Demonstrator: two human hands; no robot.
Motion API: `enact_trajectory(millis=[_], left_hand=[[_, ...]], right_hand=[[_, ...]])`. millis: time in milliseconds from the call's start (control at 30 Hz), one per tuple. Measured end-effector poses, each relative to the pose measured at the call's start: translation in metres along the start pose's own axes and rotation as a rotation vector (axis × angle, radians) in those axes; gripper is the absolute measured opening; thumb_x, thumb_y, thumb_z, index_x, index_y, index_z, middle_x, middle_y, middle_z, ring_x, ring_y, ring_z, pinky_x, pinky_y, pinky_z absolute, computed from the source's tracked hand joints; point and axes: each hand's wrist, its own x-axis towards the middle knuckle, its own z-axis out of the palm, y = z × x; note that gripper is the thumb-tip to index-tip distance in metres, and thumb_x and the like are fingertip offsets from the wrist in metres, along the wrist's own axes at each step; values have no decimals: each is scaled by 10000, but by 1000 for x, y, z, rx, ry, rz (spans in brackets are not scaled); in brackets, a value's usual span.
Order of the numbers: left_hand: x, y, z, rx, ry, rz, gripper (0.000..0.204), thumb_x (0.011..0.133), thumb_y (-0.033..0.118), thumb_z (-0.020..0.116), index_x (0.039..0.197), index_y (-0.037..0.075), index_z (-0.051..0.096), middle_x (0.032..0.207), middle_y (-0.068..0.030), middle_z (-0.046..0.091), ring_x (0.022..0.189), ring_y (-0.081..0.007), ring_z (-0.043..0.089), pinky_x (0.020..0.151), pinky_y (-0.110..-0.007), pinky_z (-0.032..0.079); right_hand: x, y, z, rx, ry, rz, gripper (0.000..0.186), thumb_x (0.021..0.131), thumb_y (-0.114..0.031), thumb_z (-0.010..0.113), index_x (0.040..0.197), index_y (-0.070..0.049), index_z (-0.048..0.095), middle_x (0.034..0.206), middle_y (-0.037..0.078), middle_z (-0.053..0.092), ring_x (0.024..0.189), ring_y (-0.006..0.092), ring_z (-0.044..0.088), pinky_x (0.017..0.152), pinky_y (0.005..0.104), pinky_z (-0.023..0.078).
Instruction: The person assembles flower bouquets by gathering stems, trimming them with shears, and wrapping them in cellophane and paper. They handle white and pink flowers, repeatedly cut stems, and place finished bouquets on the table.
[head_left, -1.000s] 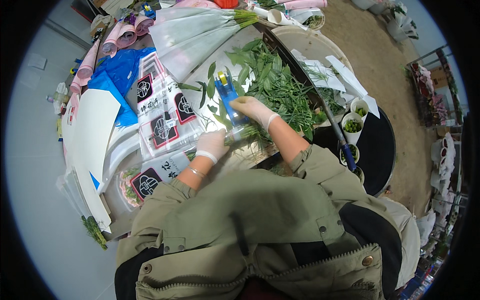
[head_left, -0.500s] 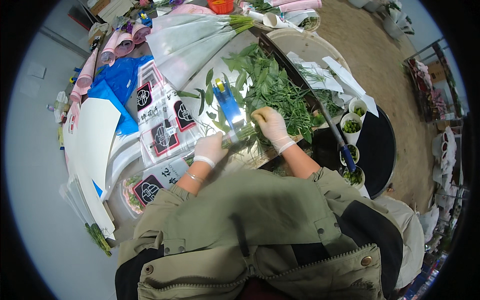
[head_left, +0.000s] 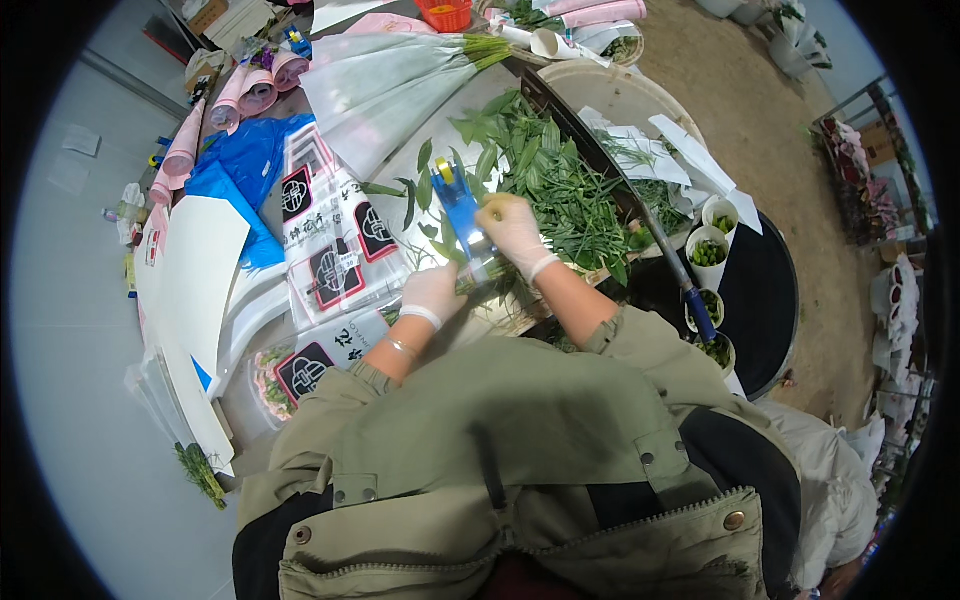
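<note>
My left hand (head_left: 433,293), in a thin white glove, is closed around the green stems (head_left: 487,274) of a flower bunch. Pinkish blooms of that bunch (head_left: 268,378) show at the lower left inside a clear printed sleeve (head_left: 350,340). With fingers pinched, my right hand (head_left: 512,238), also gloved, is at the right side of a blue tape dispenser (head_left: 460,212) with a yellow hub. What the pinched fingers hold, if anything, is too small to make out. Cut green leaves (head_left: 560,185) lie heaped just beyond my right hand.
A long-bladed cutter with a blue handle (head_left: 703,318) runs along the table's right side. Beside it, white paper cones (head_left: 708,252) hold green buds. Printed sleeves (head_left: 335,235), a blue plastic bag (head_left: 240,165) and a white-wrapped bunch (head_left: 390,85) lie left and beyond.
My right hand has moved left and away from me, from the stems to the tape dispenser. My left hand keeps hold of the stems. The whole view has shifted slightly.
</note>
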Motion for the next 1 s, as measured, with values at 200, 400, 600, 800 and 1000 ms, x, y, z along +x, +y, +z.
enact_trajectory(millis=[200,400,600,800,1000], left_hand=[[3,2,-10,-36,3,-10,349,744,306,713,1008,97,621,830,-155,690,796,-340,678,726,-441,539],[-10,9,-30,-143,-9,59,450,711,338,707,1077,91,622,858,-175,684,825,-361,663,732,-457,531],[-34,11,-56,-163,-118,54,398,733,370,684,1032,111,638,916,-172,687,866,-353,662,760,-449,529],[-45,21,-48,-211,-52,85,430,709,366,699,1050,113,637,836,-183,676,812,-371,656,730,-463,522],[-35,22,-38,-187,-50,97,412,719,363,702,1031,105,628,860,-176,680,823,-364,659,734,-457,524]], right_hand=[[-97,-38,-28,366,-152,80,203,848,-194,653,820,7,663,784,127,663,716,244,623,694,372,487],[-107,10,16,186,-99,287,235,819,-210,699,976,-36,691,866,139,677,795,251,645,793,379,511],[-62,1,3,57,51,-191,728,710,-109,755,1375,-107,459,960,111,566,855,304,541,804,391,469],[-61,13,3,136,-76,-317,441,736,-74,728,1164,-95,622,959,113,603,863,295,574,798,367,482],[-68,65,37,301,33,-259,270,795,1,657,1056,-69,654,966,96,628,912,258,615,821,339,488]])
